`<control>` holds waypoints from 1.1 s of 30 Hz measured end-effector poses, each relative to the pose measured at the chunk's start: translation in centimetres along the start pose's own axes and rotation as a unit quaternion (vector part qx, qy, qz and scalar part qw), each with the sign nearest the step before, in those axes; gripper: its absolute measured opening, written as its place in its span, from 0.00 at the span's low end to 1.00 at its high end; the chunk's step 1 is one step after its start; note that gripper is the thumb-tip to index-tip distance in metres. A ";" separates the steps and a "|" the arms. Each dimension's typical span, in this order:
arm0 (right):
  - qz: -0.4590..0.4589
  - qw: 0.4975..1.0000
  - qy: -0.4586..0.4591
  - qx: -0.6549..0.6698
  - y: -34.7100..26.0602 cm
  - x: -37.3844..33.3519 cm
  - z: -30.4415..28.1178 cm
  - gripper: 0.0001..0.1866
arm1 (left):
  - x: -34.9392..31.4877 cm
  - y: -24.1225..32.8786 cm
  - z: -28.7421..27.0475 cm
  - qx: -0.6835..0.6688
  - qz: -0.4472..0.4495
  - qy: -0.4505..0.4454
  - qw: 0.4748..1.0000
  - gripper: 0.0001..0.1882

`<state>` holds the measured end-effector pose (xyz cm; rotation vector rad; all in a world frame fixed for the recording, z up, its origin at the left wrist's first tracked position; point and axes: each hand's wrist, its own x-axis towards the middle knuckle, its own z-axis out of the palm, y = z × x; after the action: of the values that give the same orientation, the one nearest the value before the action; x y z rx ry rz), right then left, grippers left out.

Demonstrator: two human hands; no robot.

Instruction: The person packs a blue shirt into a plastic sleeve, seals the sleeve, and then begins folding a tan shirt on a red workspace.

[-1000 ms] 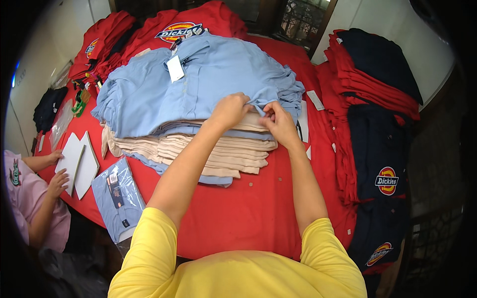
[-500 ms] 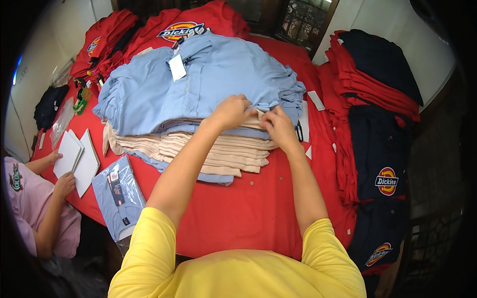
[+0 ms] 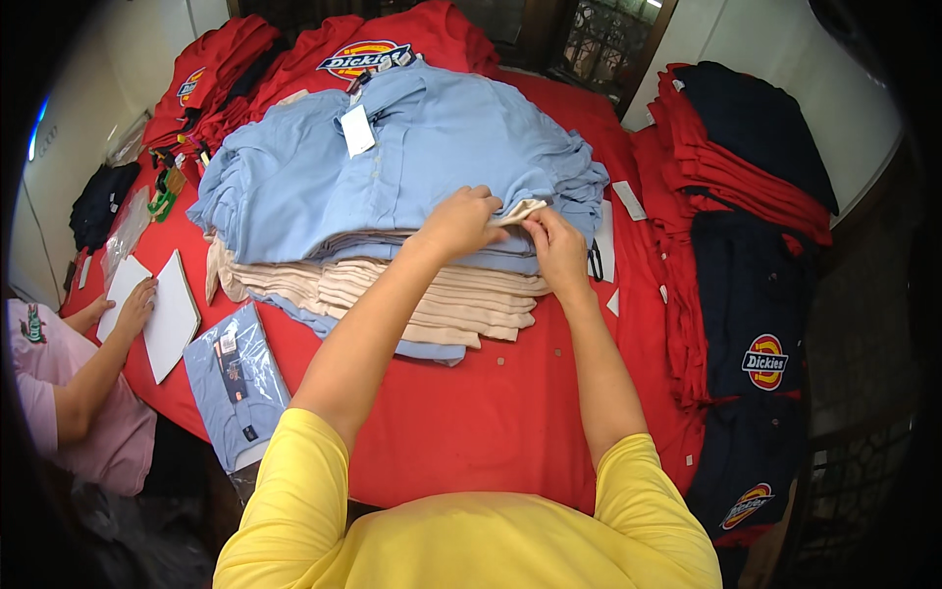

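A tall pile of light blue shirts lies in front of me, collars away from me, with a white tag on the top one. Cream shirts are layered lower in the same pile. At the pile's near right edge, a cream shirt hem sticks up between my hands. My left hand has its fingers closed on one end of that hem. The other end is pinched by my right hand, thumb against fingers.
A bagged blue shirt lies at the left. Beside it a co-worker's hand handles white boards. Stacks of red and navy garments line the right side. Red garments fill the back of the red-covered table.
The cream hem has been lifted and folded up over the blue shirt's edge. At the left, the co-worker's hand has shifted, and the white boards have moved apart.
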<state>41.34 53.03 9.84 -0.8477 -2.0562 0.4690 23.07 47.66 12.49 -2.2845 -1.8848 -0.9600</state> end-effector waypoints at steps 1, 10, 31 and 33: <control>0.044 0.999 -0.014 0.023 -0.7 0.1 -0.1 0.10 | 0.1 -0.2 -0.2 0.009 -0.031 -0.007 0.999 0.13; -0.033 0.999 -0.027 -0.017 0.9 -0.5 0.0 0.07 | -0.2 -0.1 0.0 0.017 -0.006 0.025 1.000 0.12; 0.080 0.995 -0.034 0.044 1.1 -0.1 -0.4 0.06 | 0.4 -1.1 -0.3 -0.025 -0.057 -0.070 0.996 0.22; 0.090 0.993 -0.048 0.061 1.0 0.1 -0.8 0.07 | 0.2 -1.2 -0.4 -0.026 -0.045 -0.077 0.996 0.22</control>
<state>42.33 53.82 9.81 -0.9577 -2.0239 0.7396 21.82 48.00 12.52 -2.3851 -2.0626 -0.8749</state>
